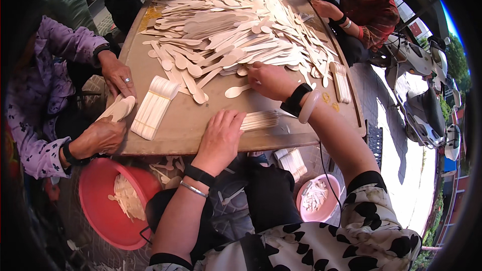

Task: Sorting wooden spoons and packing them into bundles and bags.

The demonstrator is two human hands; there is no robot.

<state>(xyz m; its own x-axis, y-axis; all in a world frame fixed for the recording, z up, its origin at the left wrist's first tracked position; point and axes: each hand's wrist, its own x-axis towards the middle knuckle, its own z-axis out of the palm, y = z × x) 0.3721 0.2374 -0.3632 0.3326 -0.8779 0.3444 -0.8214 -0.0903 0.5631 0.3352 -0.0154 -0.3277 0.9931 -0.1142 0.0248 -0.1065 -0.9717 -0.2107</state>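
Near the table's front edge, my left hand (221, 135) is closed round the end of a row of wooden spoons (260, 120), whose pale handles stick out to the right. My right hand (273, 81), with its fingers together, pinches the handle of a single wooden spoon (236, 91) lying on the tabletop; the fingertips are partly hidden. Just beyond it spreads a big heap of loose wooden spoons (216, 25). To the left of my left hand lies a banded bundle of spoons (155, 106).
Another banded bundle (341, 81) and yellow rubber bands (329, 101) lie at the table's right. A co-worker's hands (108, 130) hold spoons at the left. More people sit at the far side. Below stand a red basin (93, 206) and a pink basin (334, 206).
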